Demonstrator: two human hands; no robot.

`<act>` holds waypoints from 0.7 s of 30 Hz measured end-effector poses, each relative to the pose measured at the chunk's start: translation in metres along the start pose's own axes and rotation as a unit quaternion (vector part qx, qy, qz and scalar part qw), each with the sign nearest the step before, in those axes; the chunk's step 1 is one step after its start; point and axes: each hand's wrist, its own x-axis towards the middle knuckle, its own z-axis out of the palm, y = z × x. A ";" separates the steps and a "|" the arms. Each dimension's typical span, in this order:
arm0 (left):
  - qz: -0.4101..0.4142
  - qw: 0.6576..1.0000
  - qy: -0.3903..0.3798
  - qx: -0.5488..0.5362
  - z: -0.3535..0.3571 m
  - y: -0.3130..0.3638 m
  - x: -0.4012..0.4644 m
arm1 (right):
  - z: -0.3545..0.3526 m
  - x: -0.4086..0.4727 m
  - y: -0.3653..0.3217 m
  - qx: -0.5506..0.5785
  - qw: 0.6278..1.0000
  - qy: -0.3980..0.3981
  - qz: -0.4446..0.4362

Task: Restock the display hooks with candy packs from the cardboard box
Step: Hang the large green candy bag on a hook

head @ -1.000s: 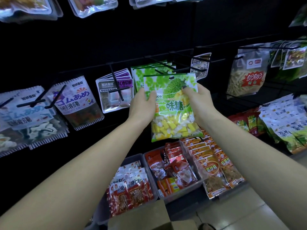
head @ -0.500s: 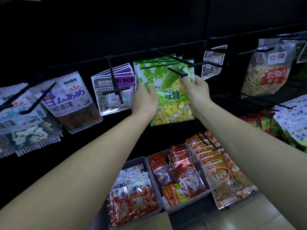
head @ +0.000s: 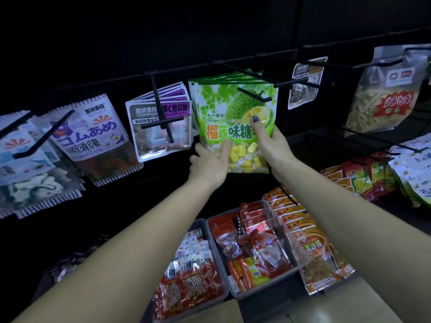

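A green durian candy pack (head: 235, 113) hangs on a black display hook (head: 254, 94), in front of several matching packs. My left hand (head: 210, 162) grips the pack's lower left corner, thumb on its front. My right hand (head: 268, 145) holds its lower right side, thumb pressed on the printed face. A sliver of the cardboard box (head: 231, 311) shows at the bottom edge.
Neighbouring hooks carry purple soft-candy packs (head: 161, 122), gummy packs (head: 93, 138) on the left and a clear snack bag (head: 382, 96) on the right. Below stand grey bins (head: 224, 287) of red snack packs and hooked orange packs (head: 310, 241).
The durian pack has slid back along the hook to join the hanging packs. Both hands have dropped from its upper sides to its lower corners.
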 end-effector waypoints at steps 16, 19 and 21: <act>0.026 0.996 -0.082 -0.003 -0.035 -0.010 -0.028 | 0.000 -0.032 0.004 -0.105 0.982 0.155 -0.010; 0.064 0.996 -0.008 0.056 -0.066 -0.017 -0.043 | 0.010 -0.061 -0.009 -0.134 0.953 0.234 -0.137; 0.086 0.992 0.076 0.054 -0.089 -0.027 -0.051 | 0.019 -0.078 -0.014 -0.126 0.950 0.211 -0.192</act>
